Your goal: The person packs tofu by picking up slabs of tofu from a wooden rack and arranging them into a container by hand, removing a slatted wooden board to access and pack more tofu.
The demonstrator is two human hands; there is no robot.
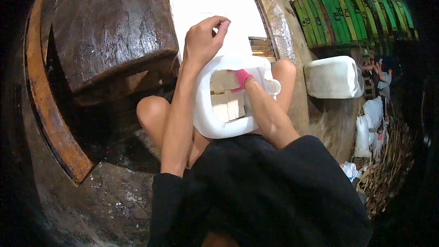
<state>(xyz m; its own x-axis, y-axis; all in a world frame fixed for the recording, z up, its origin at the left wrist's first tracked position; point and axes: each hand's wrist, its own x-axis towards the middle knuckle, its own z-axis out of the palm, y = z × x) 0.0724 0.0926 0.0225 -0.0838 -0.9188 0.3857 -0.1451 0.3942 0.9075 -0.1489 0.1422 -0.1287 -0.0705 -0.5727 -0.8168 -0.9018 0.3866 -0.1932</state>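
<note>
While holding left hand (205,39) half-curled, apparently empty, above white slab (206,0) | steady cut-open white container (202,91) between knees (153,110) | handle pale blocks (228,105) inside gently, sparing corners | work pink-gloved right hand (241,78) inside, clear of rim (217,129); cannot tell finger spread or hold

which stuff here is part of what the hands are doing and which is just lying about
Likely in use:
cut-open white container, pink-gloved right hand inside
pale blocks in it
white slab, left hand above it

Apparently just lying about:
closed white container
green slats
white sacks
rusty strip
</note>
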